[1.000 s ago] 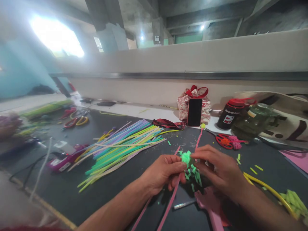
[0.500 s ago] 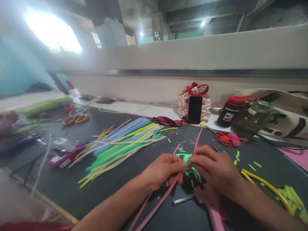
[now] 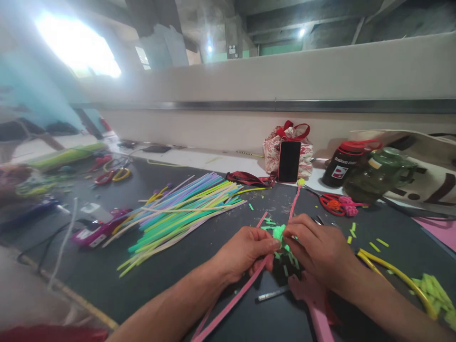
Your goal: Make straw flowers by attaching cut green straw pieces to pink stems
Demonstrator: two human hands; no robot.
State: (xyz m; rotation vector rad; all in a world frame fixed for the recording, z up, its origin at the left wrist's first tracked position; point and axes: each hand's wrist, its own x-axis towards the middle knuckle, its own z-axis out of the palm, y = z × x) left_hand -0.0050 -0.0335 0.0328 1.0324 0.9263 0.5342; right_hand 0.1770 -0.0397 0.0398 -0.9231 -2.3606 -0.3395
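- Where the bottom edge cuts the view, pink strips [image 3: 235, 300] run in toward the left hand [image 3: 245, 254]; can't tell if they pass through it or under it.
- Pink tool [image 3: 313, 298] lies below the right hand [image 3: 322, 254], silver rod [image 3: 272, 293] just left of it.
- Left hand pinches the bright green piece [image 3: 278, 232] between thumb and fingers, over the middle of the dark worktop [image 3: 103, 280].
- Right hand has fingers bent in at the piece's right side; thumb hidden, can't tell if it grips or only touches.
- Green offcuts [image 3: 291, 260] lie scattered under and around the piece.
- Right: yellow loop [image 3: 402, 274], yellow-green offcuts [image 3: 435, 295] beside it.
- Left: fanned pile of strips [image 3: 188, 209] in green, yellow, blue, lilac; purple tool [image 3: 101, 231] just beside its left end.
- Beyond hands: twisted pink stem [image 3: 295, 202] with yellow tip; red-handled scissors [image 3: 325, 204] to its right, touching orange and pink knots [image 3: 348, 206].
- Back: phone [image 3: 289, 162] propped upright against red-patterned bag [image 3: 271, 154]; black bottle [image 3: 338, 166] and green jug [image 3: 377, 178] to the right.
- Farthest: pale partition [image 3: 285, 78].
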